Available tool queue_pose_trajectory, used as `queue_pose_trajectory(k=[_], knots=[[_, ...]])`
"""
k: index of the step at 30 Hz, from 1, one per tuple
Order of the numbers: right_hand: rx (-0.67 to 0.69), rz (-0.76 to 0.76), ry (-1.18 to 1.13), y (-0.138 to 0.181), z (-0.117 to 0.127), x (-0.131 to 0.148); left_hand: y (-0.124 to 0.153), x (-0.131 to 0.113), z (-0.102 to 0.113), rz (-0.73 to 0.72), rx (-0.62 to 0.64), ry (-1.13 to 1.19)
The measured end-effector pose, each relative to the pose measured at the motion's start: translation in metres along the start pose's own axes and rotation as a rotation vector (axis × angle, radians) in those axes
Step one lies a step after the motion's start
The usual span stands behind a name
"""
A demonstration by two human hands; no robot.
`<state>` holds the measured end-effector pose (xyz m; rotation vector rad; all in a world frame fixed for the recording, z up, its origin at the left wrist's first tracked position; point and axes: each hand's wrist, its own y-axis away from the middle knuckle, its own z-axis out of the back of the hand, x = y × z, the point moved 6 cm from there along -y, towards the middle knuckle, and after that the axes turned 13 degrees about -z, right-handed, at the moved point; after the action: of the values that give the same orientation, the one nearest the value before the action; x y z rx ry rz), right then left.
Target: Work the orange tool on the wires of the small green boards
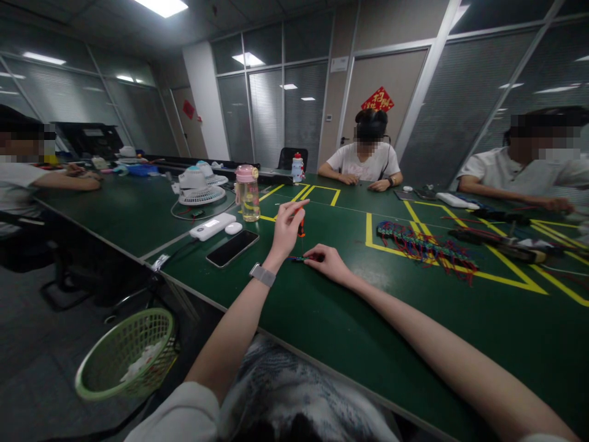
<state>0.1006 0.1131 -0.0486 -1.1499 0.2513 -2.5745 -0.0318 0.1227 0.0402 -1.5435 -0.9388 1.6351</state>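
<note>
In the head view, my left hand is closed on a small orange and black screwdriver. The tool stands upright, and its thin shaft points down at a small circuit board with wires on the green table. Whether the tip touches the board is too small to tell. My right hand pinches the board's right end between its fingertips, low over the tabletop; those fingers hide part of the board. Off to the right lies a long row of small boards with red and blue wires.
Left of my hands lie a phone, a white power strip and a pink-lidded bottle. White fans stand behind. Yellow tape marks the green table. A green basket is on the floor. Several people sit around.
</note>
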Motion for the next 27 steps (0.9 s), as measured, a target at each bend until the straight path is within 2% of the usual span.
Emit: queue_pose_trajectory(k=[4,6,10,16,18,22,24,27], knots=[[-0.003,-0.005,-0.003,0.000,0.000,0.000,0.002,0.006,-0.007,0.113,0.005,0.206],[-0.006,-0.005,0.002,0.000,0.000,0.000,0.002,0.007,-0.005,0.121,-0.023,0.158],[-0.004,-0.004,-0.002,0.000,0.000,0.000,0.000,0.001,0.002,0.023,-0.032,-0.007],[-0.003,-0.002,-0.008,0.000,0.000,-0.001,0.002,0.007,-0.007,0.140,0.006,0.253],[-0.006,-0.002,-0.006,0.000,0.000,0.000,0.002,0.006,-0.005,0.130,-0.006,0.180],[-0.009,0.002,0.001,0.000,0.000,0.001,0.000,-0.001,0.003,0.018,-0.047,-0.015],[-0.007,-0.001,0.001,0.000,0.000,0.001,-0.001,0.000,0.003,0.027,-0.054,0.040],[0.001,-0.007,-0.005,0.000,0.000,0.000,0.000,0.008,-0.002,0.118,-0.030,0.224]])
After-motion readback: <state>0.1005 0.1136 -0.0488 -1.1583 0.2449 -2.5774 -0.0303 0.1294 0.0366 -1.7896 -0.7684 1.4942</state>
